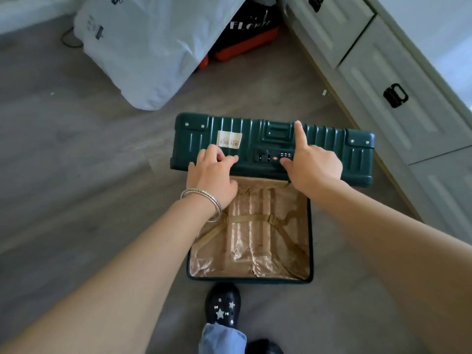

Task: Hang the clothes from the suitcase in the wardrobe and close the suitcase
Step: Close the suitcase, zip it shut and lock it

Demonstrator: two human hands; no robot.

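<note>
A dark green hard-shell suitcase (pixel 357 154) lies open on the grey floor. Its lid stands raised at the far side, with the side wall, the combination lock (pixel 284 155) and the recessed handle facing me. The lower half (pixel 251 241) shows tan lining and crossed straps, with no clothes in it. My left hand (pixel 212 175), with bangles on the wrist, grips the lid's side wall with curled fingers, just below a barcode sticker (pixel 229 140). My right hand (pixel 313 166) rests on the lid by the lock, index finger stretched up across the wall and thumb pressed beside the lock.
A large white plastic bag (pixel 143 44) and a black-and-red bag (pixel 245 34) sit on the floor beyond the suitcase. Pale green drawer fronts with black handles (pixel 394 95) run along the right. My black shoe (pixel 222 306) stands at the suitcase's near edge.
</note>
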